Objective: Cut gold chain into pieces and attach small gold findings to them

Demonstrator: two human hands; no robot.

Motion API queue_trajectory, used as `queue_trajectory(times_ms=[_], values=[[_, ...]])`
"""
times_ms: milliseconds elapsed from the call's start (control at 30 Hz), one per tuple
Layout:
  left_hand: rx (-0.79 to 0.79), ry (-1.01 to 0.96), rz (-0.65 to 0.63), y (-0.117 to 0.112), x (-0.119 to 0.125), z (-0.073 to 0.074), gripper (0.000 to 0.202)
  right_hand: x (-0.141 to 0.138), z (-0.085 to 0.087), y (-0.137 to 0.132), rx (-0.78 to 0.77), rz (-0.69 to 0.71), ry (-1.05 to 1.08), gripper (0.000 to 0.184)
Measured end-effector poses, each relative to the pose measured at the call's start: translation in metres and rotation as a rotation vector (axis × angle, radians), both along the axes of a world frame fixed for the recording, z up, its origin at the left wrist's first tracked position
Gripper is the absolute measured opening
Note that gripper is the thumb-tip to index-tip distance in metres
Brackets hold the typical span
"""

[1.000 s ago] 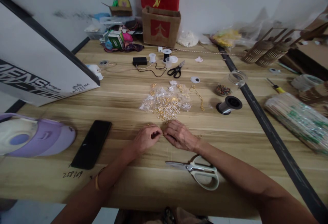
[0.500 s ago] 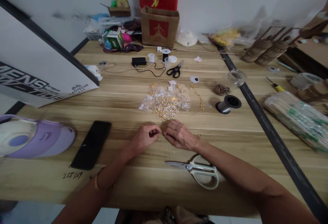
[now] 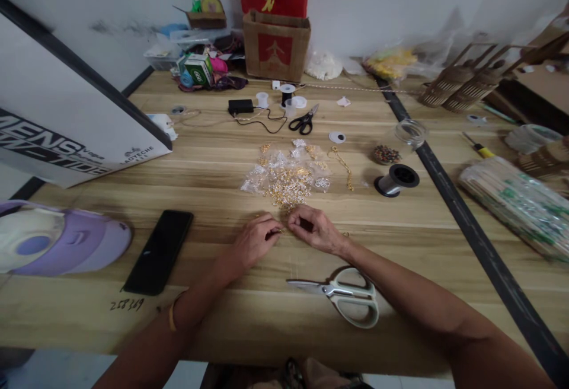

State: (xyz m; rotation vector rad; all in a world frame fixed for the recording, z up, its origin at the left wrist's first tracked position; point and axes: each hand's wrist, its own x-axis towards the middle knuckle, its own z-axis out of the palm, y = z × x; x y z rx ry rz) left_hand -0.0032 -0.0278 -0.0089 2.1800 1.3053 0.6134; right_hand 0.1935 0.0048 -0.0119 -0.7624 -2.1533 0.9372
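Now your right hand [image 3: 316,229] has turned and drawn slightly away from your left hand [image 3: 258,238], opening a gap between the fingertips. Your left grip is pinched on a small gold piece [image 3: 281,231], just below the pile of gold and silver bits [image 3: 288,190] on the tabletop [image 3: 249,324]. Your right grip is curled narrow beside that pile; whether it holds anything, you cannot tell. So the piece seems to rest with your left fingers alone.

Dim, flat light — soft shadows on wall [image 3: 502,6], R side — wide-angle stretch nr edges, gold bits [image 3: 291,188] blurry.
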Motion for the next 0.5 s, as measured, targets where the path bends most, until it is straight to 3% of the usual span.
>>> queue_trajectory(times_ms=[167,500], values=[[0.029,0.087,-0.016,-0.0006,0.0025,0.0024,0.010,0.0007,-0.0030,0.0004,-0.062,-0.031,0.032,0.010],[0.091,0.056,-0.043,-0.0032,-0.0004,-0.0009,0.011,-0.0003,0.0014,-0.0016,0.173,0.048,-0.047,0.009]])
